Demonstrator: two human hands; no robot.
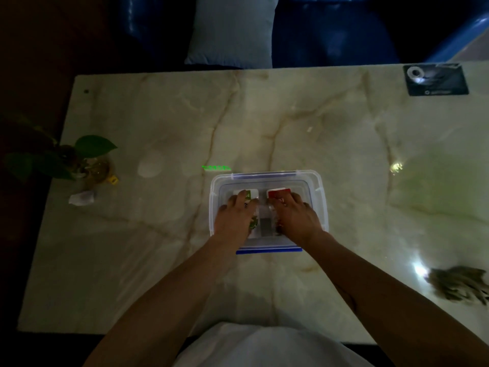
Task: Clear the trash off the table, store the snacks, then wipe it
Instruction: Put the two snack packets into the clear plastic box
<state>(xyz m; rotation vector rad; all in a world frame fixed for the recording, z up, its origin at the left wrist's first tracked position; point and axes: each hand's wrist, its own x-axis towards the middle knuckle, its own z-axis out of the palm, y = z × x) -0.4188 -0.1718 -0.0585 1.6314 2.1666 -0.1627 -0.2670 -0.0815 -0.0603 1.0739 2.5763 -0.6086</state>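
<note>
A clear plastic container [318, 200] with blue clips stands in the middle of the marble table [158, 123]. Both my hands reach inside it. My left hand [234, 218] lies on a white snack packet with green print [250, 195]. My right hand [297, 215] lies on a red snack packet [277, 193]. The two packets sit side by side in the box, and my hands hide most of them. A crumpled white paper scrap [82, 198] rests near the table's left edge. A brownish cloth [461, 286] lies at the right edge.
A small potted plant in a glass jar [90, 165] stands at the left edge beside the paper scrap. A dark card [435, 79] lies at the far right corner. A blue sofa with a pale cushion [232, 30] is behind the table.
</note>
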